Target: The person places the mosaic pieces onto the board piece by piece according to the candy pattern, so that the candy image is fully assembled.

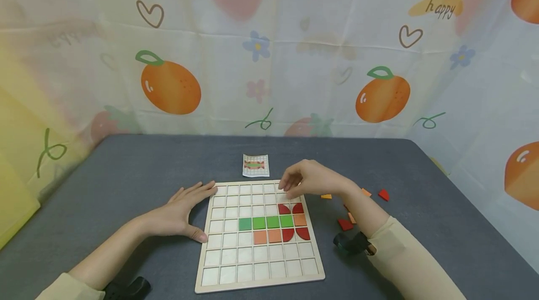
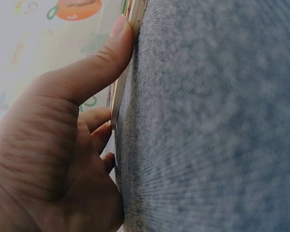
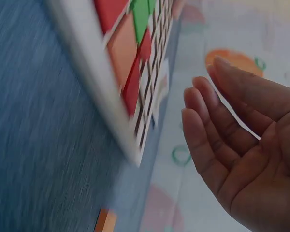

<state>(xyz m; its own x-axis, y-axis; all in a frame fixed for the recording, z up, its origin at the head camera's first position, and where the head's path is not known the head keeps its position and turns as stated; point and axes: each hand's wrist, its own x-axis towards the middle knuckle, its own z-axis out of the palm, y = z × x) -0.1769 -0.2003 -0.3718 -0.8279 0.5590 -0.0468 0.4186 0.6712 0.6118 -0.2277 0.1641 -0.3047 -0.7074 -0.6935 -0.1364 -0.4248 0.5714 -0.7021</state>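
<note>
A square wooden grid board (image 1: 260,285) lies on the table, its rim raised around rows of pale cells. My left hand (image 1: 178,213) rests along its left edge, thumb and fingers spread; in the left wrist view the thumb (image 2: 104,63) touches the board's side. Above the far right corner hovers my right hand (image 1: 315,179), fingers loosely bent, and the right wrist view shows nothing between them. Green square tiles (image 1: 273,222) form a row with a darker green tile (image 1: 245,224) at its left end. Orange square tiles (image 1: 260,237) and red quarter-round tiles (image 1: 302,233) sit around that row.
Behind the board lies a small pattern card (image 1: 255,172) with a printed tile picture. Several loose pieces are scattered right of the board, among them a red piece (image 1: 345,224) and an orange piece (image 1: 326,196), partly under the right arm. A printed curtain (image 1: 273,80) hangs behind the table.
</note>
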